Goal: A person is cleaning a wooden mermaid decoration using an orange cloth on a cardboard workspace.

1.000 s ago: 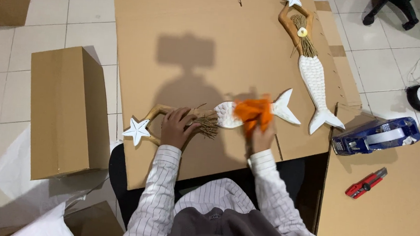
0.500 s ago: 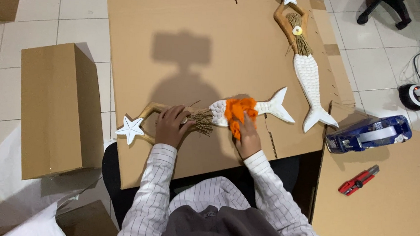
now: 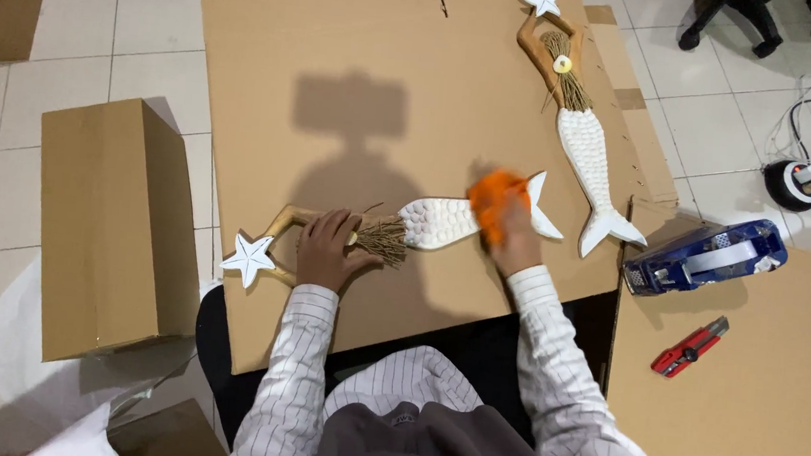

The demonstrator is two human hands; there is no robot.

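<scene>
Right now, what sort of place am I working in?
Probably a craft packing area on a tiled floor: flattened cardboard sheets, a closed cardboard box, a blue tape dispenser, and wooden mermaid figures being wiped with an orange cloth.

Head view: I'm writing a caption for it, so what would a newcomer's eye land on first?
Probably the bright orange cloth, pressed by the right hand on the tail of a white mermaid carving at the middle of the cardboard sheet. The left hand pins that carving near its straw hair. A second mermaid lies at the upper right.
</scene>
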